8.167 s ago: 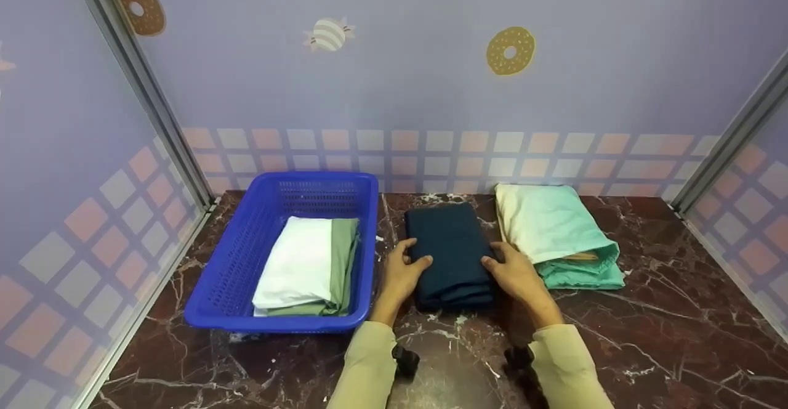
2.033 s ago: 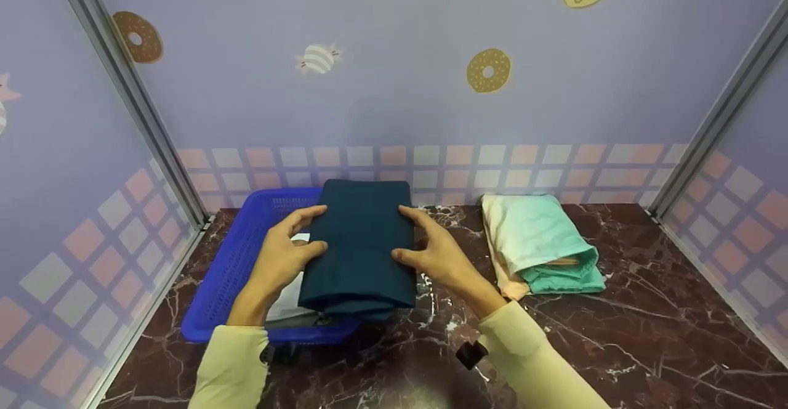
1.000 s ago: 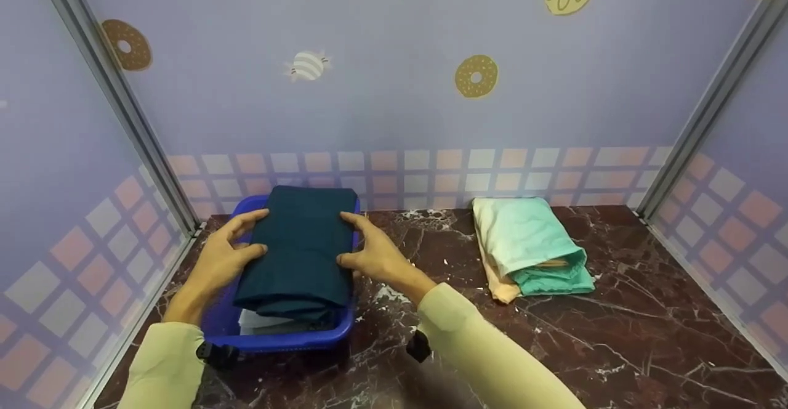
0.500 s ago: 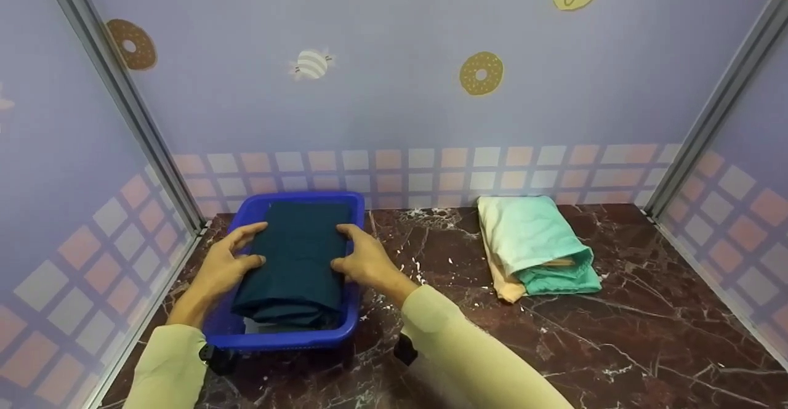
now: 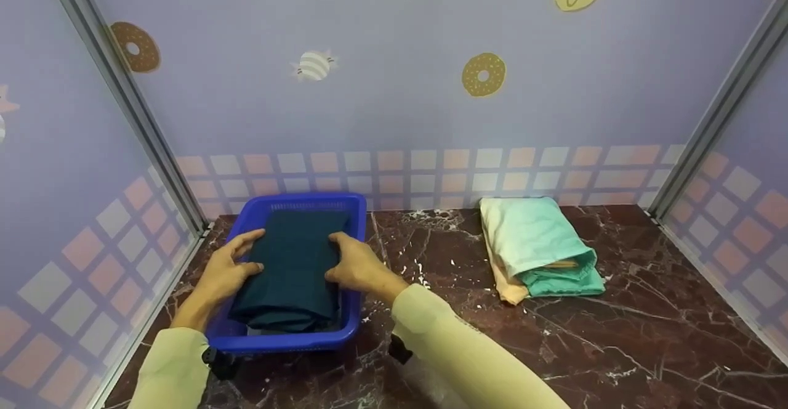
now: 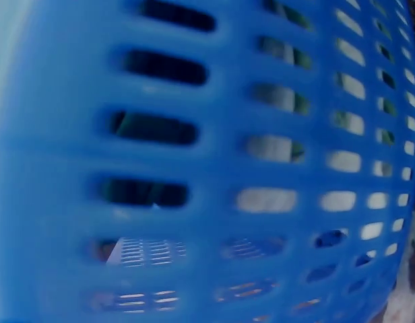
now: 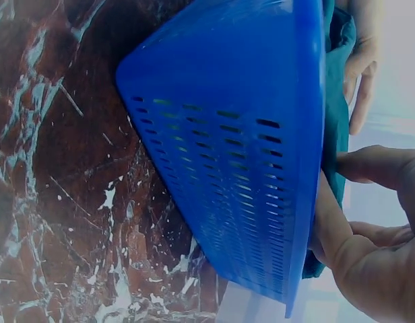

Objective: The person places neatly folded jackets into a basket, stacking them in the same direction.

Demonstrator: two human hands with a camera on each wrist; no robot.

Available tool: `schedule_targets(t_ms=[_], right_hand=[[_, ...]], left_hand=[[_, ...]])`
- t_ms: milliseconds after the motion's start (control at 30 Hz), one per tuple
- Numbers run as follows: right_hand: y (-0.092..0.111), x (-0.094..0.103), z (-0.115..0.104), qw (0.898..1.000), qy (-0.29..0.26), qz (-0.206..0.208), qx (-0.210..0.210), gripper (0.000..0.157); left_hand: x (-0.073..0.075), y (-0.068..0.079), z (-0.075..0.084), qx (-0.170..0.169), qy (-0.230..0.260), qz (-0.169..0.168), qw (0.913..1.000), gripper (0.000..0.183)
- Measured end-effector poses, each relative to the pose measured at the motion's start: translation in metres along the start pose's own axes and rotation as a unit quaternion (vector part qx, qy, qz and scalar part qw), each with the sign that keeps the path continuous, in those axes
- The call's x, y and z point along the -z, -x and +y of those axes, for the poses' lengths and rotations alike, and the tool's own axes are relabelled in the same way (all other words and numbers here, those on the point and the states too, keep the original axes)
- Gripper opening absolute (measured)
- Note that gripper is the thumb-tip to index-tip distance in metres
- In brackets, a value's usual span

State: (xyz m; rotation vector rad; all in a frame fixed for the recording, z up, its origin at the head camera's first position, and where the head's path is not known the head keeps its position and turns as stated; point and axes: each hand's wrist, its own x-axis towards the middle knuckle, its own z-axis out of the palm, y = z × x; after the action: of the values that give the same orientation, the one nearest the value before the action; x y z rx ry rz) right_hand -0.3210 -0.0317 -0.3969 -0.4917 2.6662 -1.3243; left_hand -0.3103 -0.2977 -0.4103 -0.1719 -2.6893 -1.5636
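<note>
A folded dark teal cloth (image 5: pixel 292 273) lies within the blue plastic basket (image 5: pixel 283 342), its top close to rim height. My left hand (image 5: pixel 223 273) holds its left edge, thumb on the upper face. From the opposite side my right hand (image 5: pixel 358 267) grips the cloth, fingers reaching down between it and the basket's right wall. In the right wrist view the teal cloth (image 7: pixel 335 121) shows above the rim, with the right thumb against it. The left wrist view is filled by the slotted basket wall (image 6: pixel 221 161); a white and green cloth (image 6: pixel 267 200) shows through the slots.
A folded mint and cream cloth (image 5: pixel 529 236) rests to the right on the dark red marble tabletop (image 5: pixel 615 335), a peach corner poking out. Behind stands a lilac wall (image 5: pixel 394 101) with printed donuts, and metal posts (image 5: pixel 726 113) mark both corners.
The dark teal cloth was lifted from the tabletop, carried left between both hands and lowered into the basket over the white and green cloth. Over the last half second it sank slightly further.
</note>
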Motion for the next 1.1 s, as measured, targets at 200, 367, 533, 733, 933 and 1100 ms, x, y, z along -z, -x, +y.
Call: schedule_targets(t_ms=[200, 367, 533, 733, 933, 1100], right_hand=[[0.0, -0.01, -0.002, 0.997, 0.07, -0.027, 0.023, 0.074], [0.001, -0.015, -0.003, 0.994, 0.097, -0.032, 0.041, 0.074], [0.006, -0.018, -0.007, 0.99, 0.129, -0.036, 0.041, 0.074], [0.019, -0.013, -0.017, 0.987, 0.153, -0.017, 0.044, 0.068], [0.023, 0.006, -0.015, 0.99, 0.127, 0.021, 0.06, 0.063], [0.026, 0.019, -0.006, 0.989, 0.116, 0.042, 0.077, 0.061]], left_hand=[[-0.004, 0.002, -0.007, 0.032, 0.013, 0.005, 0.9994, 0.066], [-0.006, 0.001, -0.01, 0.044, 0.01, 0.008, 0.9989, 0.065], [-0.008, 0.002, -0.009, 0.042, -0.029, 0.005, 0.9987, 0.063], [-0.007, 0.009, 0.0, 0.037, -0.086, 0.02, 0.9954, 0.062], [-0.01, 0.014, 0.02, 0.024, -0.112, 0.053, 0.9919, 0.064], [-0.017, 0.018, 0.039, 0.001, -0.098, 0.072, 0.9926, 0.063]])
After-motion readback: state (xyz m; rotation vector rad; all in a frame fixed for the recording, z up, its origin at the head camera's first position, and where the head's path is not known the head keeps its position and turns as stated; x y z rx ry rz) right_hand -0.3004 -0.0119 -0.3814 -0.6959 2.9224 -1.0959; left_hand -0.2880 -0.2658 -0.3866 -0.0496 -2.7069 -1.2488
